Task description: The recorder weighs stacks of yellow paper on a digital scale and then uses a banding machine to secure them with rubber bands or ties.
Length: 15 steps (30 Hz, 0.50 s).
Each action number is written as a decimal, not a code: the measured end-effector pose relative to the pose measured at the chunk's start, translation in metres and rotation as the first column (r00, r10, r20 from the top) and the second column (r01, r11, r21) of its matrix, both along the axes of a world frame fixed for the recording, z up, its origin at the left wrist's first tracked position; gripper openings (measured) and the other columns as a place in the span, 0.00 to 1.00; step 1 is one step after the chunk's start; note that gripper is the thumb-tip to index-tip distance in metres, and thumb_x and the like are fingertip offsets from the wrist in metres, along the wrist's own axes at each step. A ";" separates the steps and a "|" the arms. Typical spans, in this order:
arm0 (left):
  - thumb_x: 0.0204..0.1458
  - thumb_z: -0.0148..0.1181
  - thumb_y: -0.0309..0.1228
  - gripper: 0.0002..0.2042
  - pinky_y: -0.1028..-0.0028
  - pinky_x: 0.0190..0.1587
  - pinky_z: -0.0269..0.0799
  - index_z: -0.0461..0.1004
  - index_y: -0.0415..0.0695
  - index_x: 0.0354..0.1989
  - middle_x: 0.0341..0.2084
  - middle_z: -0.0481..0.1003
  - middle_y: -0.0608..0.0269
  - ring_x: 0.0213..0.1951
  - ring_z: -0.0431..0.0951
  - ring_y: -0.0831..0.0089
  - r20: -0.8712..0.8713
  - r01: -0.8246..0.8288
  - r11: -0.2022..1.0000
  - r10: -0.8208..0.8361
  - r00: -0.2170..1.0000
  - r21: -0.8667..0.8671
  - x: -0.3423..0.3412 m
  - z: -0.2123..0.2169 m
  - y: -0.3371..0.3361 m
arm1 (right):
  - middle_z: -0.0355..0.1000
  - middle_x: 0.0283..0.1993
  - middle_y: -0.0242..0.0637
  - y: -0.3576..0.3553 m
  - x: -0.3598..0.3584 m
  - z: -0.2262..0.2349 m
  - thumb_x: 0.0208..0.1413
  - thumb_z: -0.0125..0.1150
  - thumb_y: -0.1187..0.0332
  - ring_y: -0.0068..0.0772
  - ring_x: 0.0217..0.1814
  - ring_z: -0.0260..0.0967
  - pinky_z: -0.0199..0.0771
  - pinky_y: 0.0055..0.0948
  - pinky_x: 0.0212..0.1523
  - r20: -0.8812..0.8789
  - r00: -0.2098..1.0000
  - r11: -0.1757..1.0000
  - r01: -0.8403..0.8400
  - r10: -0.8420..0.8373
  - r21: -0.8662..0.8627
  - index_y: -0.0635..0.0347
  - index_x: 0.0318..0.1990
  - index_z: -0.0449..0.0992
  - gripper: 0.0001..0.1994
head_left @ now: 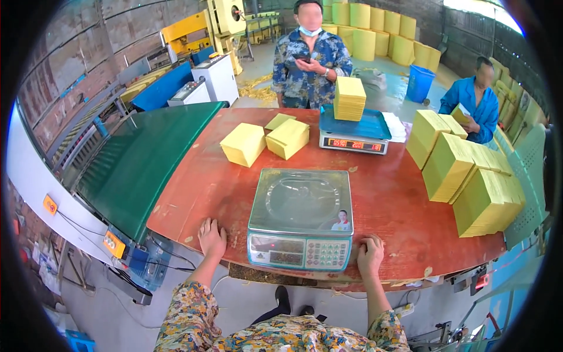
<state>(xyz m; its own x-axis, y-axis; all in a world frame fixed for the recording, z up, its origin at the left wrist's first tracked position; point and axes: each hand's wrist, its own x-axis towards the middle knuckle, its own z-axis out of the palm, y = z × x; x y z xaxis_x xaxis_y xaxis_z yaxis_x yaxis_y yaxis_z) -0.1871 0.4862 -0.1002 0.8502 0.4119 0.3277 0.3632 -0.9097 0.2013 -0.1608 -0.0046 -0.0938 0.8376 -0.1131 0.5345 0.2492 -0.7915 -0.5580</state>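
My left hand [212, 237] rests on the red table [193, 193] near its front edge, left of a scale, fingers stretched out and holding nothing. On the scale's other side lies my right hand [370, 256], its fingers slightly bent on the tabletop, with nothing visible in them. Between them stands the digital weighing scale [302, 202], its metal pan bare, with a display and keypad facing me. A second scale [355, 138], with a blue tray and a lit red display, carries a stack of yellow paper sheets [349, 98].
Two yellow paper blocks [243, 144] sit behind the near scale. Several tall yellow stacks [448, 167] line the right edge. A green conveyor belt [149, 164] runs along the left. One person [314, 61] stands opposite with a phone; another [478, 102] holds yellow sheets at right.
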 end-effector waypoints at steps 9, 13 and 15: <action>0.55 0.55 0.39 0.22 0.54 0.67 0.54 0.70 0.42 0.56 0.61 0.66 0.51 0.65 0.62 0.54 0.013 0.002 1.000 -0.002 1.000 0.009 0.003 -0.006 0.003 | 0.75 0.45 0.45 0.003 0.000 0.002 0.54 0.57 0.74 0.48 0.55 0.69 0.65 0.44 0.58 0.001 1.000 1.000 0.007 -0.007 0.005 0.64 0.34 0.77 0.04; 0.54 0.57 0.38 0.23 0.54 0.67 0.54 0.71 0.42 0.56 0.61 0.66 0.50 0.64 0.62 0.55 0.037 0.020 1.000 -0.021 0.999 0.011 0.002 -0.004 0.004 | 0.75 0.45 0.47 0.000 -0.001 0.001 0.57 0.53 0.73 0.49 0.53 0.69 0.67 0.42 0.55 -0.057 0.998 0.998 -0.006 0.010 0.065 0.66 0.37 0.77 0.07; 0.53 0.58 0.38 0.23 0.54 0.66 0.54 0.71 0.42 0.56 0.61 0.66 0.50 0.64 0.62 0.55 0.039 0.027 1.000 -0.027 0.999 0.011 0.003 -0.003 0.002 | 0.75 0.45 0.47 -0.002 -0.001 -0.002 0.57 0.52 0.74 0.49 0.52 0.69 0.68 0.41 0.54 -0.039 0.999 0.995 0.011 -0.007 0.103 0.66 0.37 0.76 0.07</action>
